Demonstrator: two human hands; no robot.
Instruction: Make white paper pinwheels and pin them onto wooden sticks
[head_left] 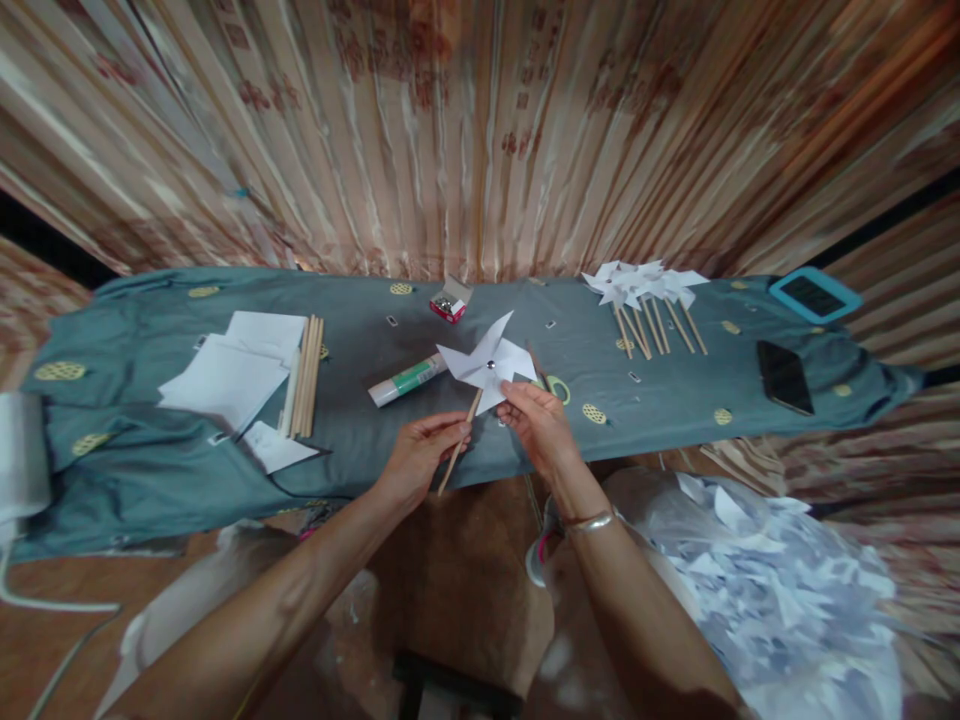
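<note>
A white paper pinwheel [487,362] with a metal pin at its centre sits on a thin wooden stick [457,455] held over the near edge of the table. My left hand [420,455] is closed around the stick just below the paper. My right hand [536,420] pinches the lower right blade of the pinwheel with its fingertips. Both hands hang just in front of the grey-green tablecloth [135,460].
A glue stick [405,380] lies left of the pinwheel. Paper sheets [232,375] and wooden sticks [306,375] lie at left. A small red box of pins [450,300] is behind. Finished pinwheels [645,300], a phone [784,375] and a blue-cased tablet [814,295] are at right. A bag of paper scraps [765,590] sits below.
</note>
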